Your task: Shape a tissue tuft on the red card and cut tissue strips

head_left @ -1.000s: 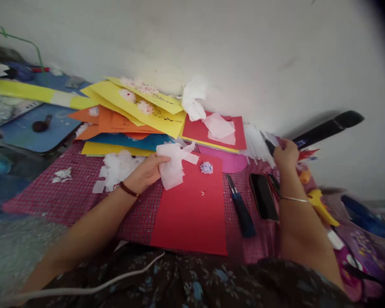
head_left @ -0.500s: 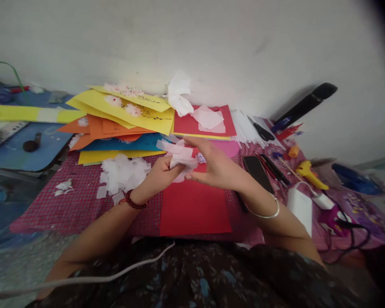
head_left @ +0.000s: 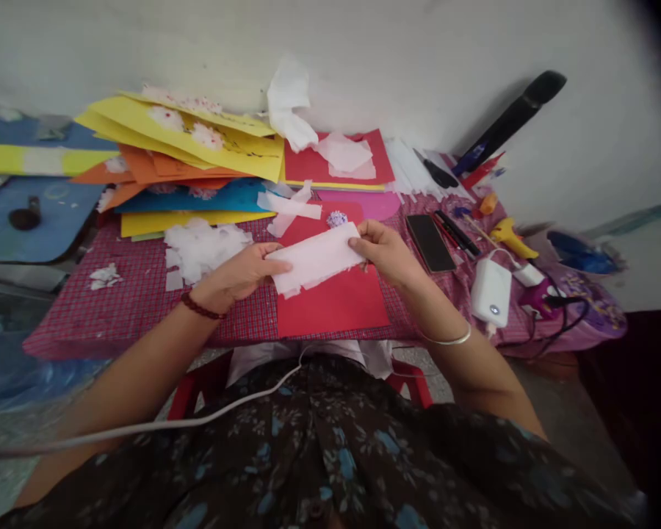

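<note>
A strip of white tissue paper (head_left: 318,257) is stretched out flat between my two hands, its lower edge ragged. My left hand (head_left: 247,272) pinches its left end, thumb on top. At the right end, my right hand (head_left: 385,251) grips it between thumb and fingers. Beneath lies a red sheet of paper (head_left: 336,308), partly covered by the strip. A small white-and-purple speckled cluster (head_left: 337,219) rests on the red sheet just beyond the strip. Loose tissue strips (head_left: 291,207) lie behind my left hand, and a heap of small tissue pieces (head_left: 203,250) sits left of it.
Yellow, orange and blue sheets (head_left: 198,150) are stacked at the back left. A phone (head_left: 430,242), pens (head_left: 457,234), a white power bank (head_left: 491,292) and a yellow glue gun (head_left: 512,236) lie to the right. Scissors (head_left: 436,170) lie near the wall.
The bunched tissue in my left hand is now spread into a flat strip. My right hand, apart from it before, has closed on its right end. The view has tilted down.
</note>
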A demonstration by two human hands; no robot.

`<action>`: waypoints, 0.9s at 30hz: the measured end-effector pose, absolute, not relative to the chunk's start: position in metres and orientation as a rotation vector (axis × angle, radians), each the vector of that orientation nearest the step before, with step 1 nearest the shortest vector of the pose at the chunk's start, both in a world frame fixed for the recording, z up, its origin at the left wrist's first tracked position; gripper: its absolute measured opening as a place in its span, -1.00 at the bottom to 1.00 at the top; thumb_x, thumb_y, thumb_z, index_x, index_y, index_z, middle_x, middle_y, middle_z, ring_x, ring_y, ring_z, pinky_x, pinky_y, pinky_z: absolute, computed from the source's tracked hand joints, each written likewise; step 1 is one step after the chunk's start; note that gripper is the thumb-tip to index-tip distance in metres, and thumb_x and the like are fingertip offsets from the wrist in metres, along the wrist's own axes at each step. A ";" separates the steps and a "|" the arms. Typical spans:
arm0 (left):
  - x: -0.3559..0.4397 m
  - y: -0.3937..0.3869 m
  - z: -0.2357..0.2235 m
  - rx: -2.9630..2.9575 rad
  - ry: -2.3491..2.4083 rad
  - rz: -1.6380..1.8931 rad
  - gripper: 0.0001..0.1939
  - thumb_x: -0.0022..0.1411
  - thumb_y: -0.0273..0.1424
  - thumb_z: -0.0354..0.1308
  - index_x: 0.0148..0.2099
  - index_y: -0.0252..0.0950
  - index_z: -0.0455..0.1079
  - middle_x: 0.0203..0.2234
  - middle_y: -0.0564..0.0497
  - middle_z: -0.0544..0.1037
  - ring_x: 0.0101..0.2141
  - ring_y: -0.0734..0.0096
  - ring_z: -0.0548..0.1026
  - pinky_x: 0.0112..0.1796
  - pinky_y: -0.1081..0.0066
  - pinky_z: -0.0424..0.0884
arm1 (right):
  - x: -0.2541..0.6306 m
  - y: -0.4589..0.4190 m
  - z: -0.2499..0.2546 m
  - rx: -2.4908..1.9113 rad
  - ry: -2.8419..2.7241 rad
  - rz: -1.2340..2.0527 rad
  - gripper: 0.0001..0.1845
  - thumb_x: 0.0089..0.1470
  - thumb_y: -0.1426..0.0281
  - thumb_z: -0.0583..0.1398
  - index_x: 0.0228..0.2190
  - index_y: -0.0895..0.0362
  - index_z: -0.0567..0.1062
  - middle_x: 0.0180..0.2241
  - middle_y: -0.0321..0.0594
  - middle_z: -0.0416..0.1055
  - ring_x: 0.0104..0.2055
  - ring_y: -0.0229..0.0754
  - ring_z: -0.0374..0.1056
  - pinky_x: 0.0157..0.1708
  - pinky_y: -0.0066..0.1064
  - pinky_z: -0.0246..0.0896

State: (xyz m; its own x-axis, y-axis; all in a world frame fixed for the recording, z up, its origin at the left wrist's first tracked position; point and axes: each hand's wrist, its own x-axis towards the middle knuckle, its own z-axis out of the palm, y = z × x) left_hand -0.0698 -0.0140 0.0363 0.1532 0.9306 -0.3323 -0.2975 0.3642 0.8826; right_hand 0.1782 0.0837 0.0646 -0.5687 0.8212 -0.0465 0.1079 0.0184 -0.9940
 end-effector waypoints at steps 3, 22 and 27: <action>-0.071 -0.012 0.029 0.927 1.189 1.077 -0.68 -0.09 -0.34 0.44 -0.25 -0.34 0.52 -0.39 -0.04 0.63 -0.40 0.36 0.55 -0.32 0.39 0.50 | 0.186 0.080 0.042 -0.986 -1.664 1.674 -0.65 -0.10 0.16 0.35 -0.44 0.07 0.33 -0.64 -0.43 0.34 -0.66 -0.37 0.21 -0.67 -0.51 0.15; -0.072 0.046 0.037 2.039 1.649 1.289 -0.81 0.26 -0.26 0.17 -0.32 -0.25 0.50 -0.21 -0.08 0.57 -0.09 0.18 0.43 0.06 0.13 0.24 | 0.178 0.119 0.026 -1.306 -1.995 1.340 -0.89 0.03 0.53 0.20 -0.40 0.12 0.35 -0.66 -0.40 0.33 -0.62 -0.26 0.31 -0.55 -0.45 0.27; -0.072 0.047 0.029 1.844 1.535 1.319 -0.79 0.26 -0.27 0.13 -0.39 -0.26 0.32 -0.49 0.06 0.44 -0.46 0.44 0.36 -0.39 0.42 0.31 | 0.185 0.119 0.026 -1.161 -2.169 0.774 -0.68 0.10 0.39 0.22 -0.08 0.15 0.44 -0.15 -0.07 0.49 -0.16 -0.08 0.42 -0.06 -0.21 0.31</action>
State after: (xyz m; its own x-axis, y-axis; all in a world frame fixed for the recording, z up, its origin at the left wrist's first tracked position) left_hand -0.0725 0.0470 0.0290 -0.0490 0.9140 0.4028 0.5353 -0.3164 0.7832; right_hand 0.1848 0.1185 0.0265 -0.4719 0.8588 0.1993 0.5385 0.4598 -0.7061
